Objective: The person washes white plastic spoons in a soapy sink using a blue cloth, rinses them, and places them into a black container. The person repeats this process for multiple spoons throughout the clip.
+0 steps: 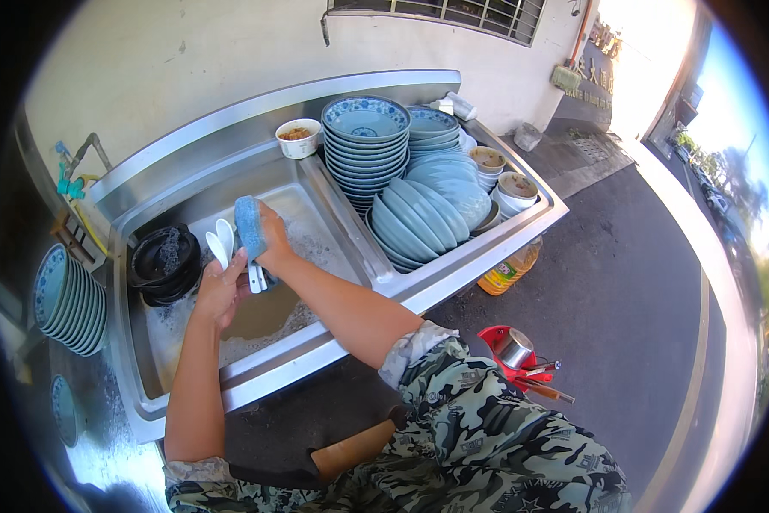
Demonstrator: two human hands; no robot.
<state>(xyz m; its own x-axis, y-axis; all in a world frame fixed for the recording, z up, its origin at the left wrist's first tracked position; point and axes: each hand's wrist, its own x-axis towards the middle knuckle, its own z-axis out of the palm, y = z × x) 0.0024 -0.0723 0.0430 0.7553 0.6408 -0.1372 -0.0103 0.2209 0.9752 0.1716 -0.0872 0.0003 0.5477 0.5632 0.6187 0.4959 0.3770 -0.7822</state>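
Note:
Over the left basin of a steel sink (240, 383), my left hand (221, 288) grips several white soup spoons (225, 237). Two spoon bowls stick up past the fingers, and the handles point down to the right. My right hand (274, 236) holds a blue scrubbing sponge (250, 224) close beside the spoons. Whether the sponge touches them is hard to tell. Cloudy, sudsy water (307, 240) lies in the basin below. Black bowls (166, 256), stacked and foamy, sit in its left corner.
The right basin holds a tall stack of blue-patterned bowls (365, 122), tilted pale-blue bowls (416, 218) and soiled white tubs (518, 187). A food tub (298, 138) stands on the back divider. More bowls (70, 301) stand left, near a tap (70, 183). A red basin (497, 336) sits on the ground.

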